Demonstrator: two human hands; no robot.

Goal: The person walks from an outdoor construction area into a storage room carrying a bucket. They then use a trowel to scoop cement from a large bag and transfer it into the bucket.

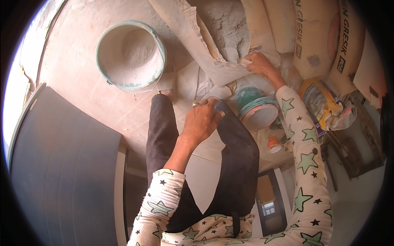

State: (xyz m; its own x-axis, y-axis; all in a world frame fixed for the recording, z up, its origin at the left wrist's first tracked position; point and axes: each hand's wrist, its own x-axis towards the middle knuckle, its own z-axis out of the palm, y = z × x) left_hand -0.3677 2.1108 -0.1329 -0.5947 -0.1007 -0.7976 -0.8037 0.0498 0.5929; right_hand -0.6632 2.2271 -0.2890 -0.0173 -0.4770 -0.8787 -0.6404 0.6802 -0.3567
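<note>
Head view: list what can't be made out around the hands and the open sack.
- Right hand: fingertips hidden in the torn edge of the open sack; its grip cannot be told.
- Left hand: palm faces away, so what it holds is hidden.
- Teal tub: inside hidden, only its outside shows.
- Bucket: powder depth unclear.

**Single head-worn fisheye view, looking steeply down**

One view only, so nothing is shared with a second. The camera sits on the person's head and faces almost straight down past the legs to the floor point(82, 69). Both forearms enter from the lower edge; the left hand point(202, 121) lies near the centre, the right hand point(259, 63) further up. The bucket point(130, 55) is within arm's reach. Straight edges bow toward the dark circular rim.
</note>
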